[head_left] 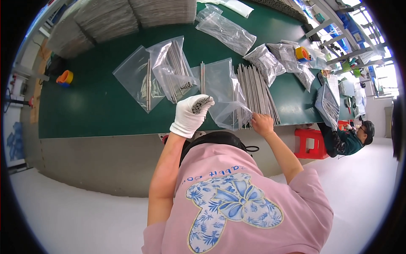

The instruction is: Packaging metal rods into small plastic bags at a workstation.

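My left hand (185, 119), in a white knit glove, is closed around a bundle of thin metal tubes (201, 104); their round open ends face up toward me. My right hand (263, 123) is bare and pinches the near edge of a clear plastic bag (219, 86) lying on the table. Just beyond that hand is a row of loose metal tubes (259, 91), partly covered by the bag. A few tubes (203, 76) stick out beyond my gloved hand. Left of them, a clear bag with tubes inside (176, 63) overlaps another bag (133, 70) with tubes and small pale pieces.
The green table (97, 110) has wrapped stacks (110, 21) at the back left. An orange tape roll (64, 78) lies left. Filled bags (265, 63), another tape roll (302, 53) and a wire basket (327, 103) are right. A person (353, 137) sits near a red stool (310, 143).
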`<state>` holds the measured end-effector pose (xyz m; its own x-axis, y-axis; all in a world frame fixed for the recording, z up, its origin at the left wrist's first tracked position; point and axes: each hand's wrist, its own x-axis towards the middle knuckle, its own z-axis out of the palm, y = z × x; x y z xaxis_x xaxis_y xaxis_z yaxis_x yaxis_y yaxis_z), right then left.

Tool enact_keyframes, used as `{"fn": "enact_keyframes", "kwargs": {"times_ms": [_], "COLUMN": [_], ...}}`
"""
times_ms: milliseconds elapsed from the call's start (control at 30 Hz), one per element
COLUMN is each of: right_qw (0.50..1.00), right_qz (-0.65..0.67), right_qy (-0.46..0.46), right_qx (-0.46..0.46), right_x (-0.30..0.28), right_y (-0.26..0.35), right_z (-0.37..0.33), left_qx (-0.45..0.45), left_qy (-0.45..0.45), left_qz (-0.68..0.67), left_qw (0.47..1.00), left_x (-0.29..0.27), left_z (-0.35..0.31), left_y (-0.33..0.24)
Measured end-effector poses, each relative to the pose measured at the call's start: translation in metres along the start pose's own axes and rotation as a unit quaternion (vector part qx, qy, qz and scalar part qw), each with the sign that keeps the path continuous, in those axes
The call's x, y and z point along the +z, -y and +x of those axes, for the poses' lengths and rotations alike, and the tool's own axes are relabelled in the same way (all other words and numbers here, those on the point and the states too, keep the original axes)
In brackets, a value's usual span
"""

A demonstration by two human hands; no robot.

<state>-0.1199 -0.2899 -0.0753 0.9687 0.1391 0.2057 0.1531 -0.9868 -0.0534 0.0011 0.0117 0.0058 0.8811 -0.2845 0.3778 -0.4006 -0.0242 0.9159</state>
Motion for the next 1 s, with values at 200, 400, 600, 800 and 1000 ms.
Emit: {"fn": "enact_keyframes", "kwargs": {"times_ms": [200, 400, 600, 800, 1000], "right_qw": [0.962, 0.941, 0.912, 0.923, 0.924], "right_qz": [0.137, 0.292, 0.381, 0.340, 0.333], "right_qy": [-0.050, -0.149, -0.094, -0.086, -0.098], "right_qx": [0.232, -0.081, -0.115, -0.157, -0.162], "right_x": [-0.049, -0.142, -0.136, -0.137, -0.139], "right_y": [0.015, 0.117, 0.150, 0.150, 0.149], "right_z": [0.050, 0.133, 0.152, 0.156, 0.158], "left_qx": [0.017, 0.037, 0.003, 0.012, 0.016], "left_qy": [-0.001, -0.007, -0.015, -0.007, -0.013], "left_qz": [0.017, 0.055, 0.045, 0.053, 0.054], "left_qw": [1.000, 0.998, 0.999, 0.999, 0.998], "left_x": [0.000, -0.001, -0.003, -0.003, -0.004], "left_z": [0.000, 0.000, -0.002, -0.002, -0.001], "left_y": [0.000, -0.001, -0.009, -0.007, -0.010]}}
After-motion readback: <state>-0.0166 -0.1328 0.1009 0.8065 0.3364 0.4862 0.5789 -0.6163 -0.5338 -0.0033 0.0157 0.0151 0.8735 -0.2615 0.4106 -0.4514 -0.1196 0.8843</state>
